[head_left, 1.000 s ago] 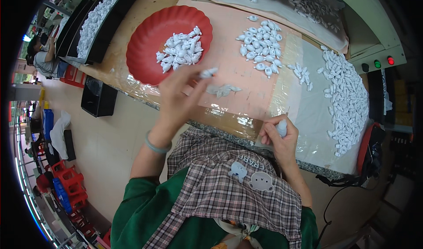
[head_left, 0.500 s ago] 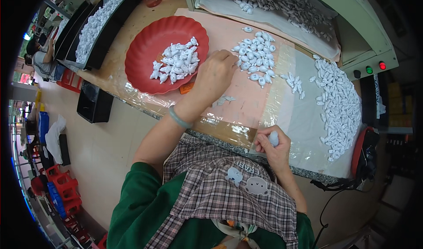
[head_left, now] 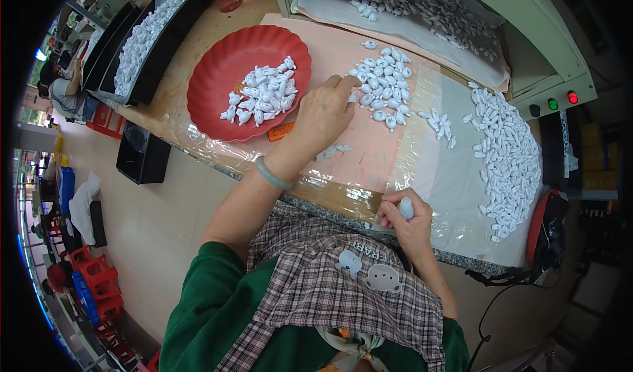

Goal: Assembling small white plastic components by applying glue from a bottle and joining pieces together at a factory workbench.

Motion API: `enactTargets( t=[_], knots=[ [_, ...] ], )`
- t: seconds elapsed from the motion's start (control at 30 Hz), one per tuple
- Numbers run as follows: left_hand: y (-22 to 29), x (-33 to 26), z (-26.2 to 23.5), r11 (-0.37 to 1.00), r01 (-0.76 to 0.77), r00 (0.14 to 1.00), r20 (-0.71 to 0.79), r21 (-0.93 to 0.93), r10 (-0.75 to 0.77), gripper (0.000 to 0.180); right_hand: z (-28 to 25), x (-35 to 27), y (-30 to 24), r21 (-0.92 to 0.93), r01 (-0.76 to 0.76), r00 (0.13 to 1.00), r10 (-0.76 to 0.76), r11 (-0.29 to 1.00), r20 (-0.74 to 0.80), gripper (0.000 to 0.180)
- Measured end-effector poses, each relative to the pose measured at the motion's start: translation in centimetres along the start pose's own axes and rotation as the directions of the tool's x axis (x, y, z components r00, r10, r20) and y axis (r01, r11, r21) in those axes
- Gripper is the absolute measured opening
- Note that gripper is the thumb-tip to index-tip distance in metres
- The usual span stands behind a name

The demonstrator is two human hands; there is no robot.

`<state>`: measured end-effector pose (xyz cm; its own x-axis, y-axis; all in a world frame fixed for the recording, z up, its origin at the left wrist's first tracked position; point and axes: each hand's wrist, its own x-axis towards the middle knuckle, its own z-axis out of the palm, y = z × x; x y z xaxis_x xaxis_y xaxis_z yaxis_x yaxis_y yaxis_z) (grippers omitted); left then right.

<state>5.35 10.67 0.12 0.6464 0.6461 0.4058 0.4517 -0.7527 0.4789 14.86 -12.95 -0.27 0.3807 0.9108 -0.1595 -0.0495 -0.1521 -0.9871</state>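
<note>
Left hand (head_left: 330,105) has moved to pieces (head_left: 387,93) on mat (head_left: 372,154), grip unclear; right hand (head_left: 414,222) clasps bottle (head_left: 406,208); stools (head_left: 97,281) stand on floor (head_left: 158,227).

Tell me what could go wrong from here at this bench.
The left hand reaches to the edge of the cluster of rounded white pieces, so it might knock neighbours askew.
The right hand grips a small pale bottle near the bench's front edge; a slip could drop it.
The heap of slim white pieces lies loose, so a bump might scatter some.
</note>
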Motion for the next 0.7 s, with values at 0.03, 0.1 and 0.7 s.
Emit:
enactTargets(
  t=[0.03, 0.1, 0.7],
  knots=[
    [0.3, -0.5, -0.6, 0.961, 0.103, 0.993, 0.087, -0.256, -0.083, 0.023, 0.0, 0.0, -0.1, 0.000, -0.003, 1.000, 0.003, 1.000, -0.003, 0.006],
    [0.4, -1.7, -1.3, 0.847, 0.219, 0.971, 0.195, -0.484, -0.139, 0.025, -0.2, 0.0, -0.1, 0.050, -0.020, 1.000, 0.021, 0.999, -0.012, 0.009],
    [4.0, -7.9, -2.4, -0.454, 0.667, 0.694, 0.714, -0.590, 0.091, 0.031, -1.7, 0.4, -1.2, 0.139, 0.255, 0.962, -0.236, 0.957, -0.139, 0.023]
  ],
)
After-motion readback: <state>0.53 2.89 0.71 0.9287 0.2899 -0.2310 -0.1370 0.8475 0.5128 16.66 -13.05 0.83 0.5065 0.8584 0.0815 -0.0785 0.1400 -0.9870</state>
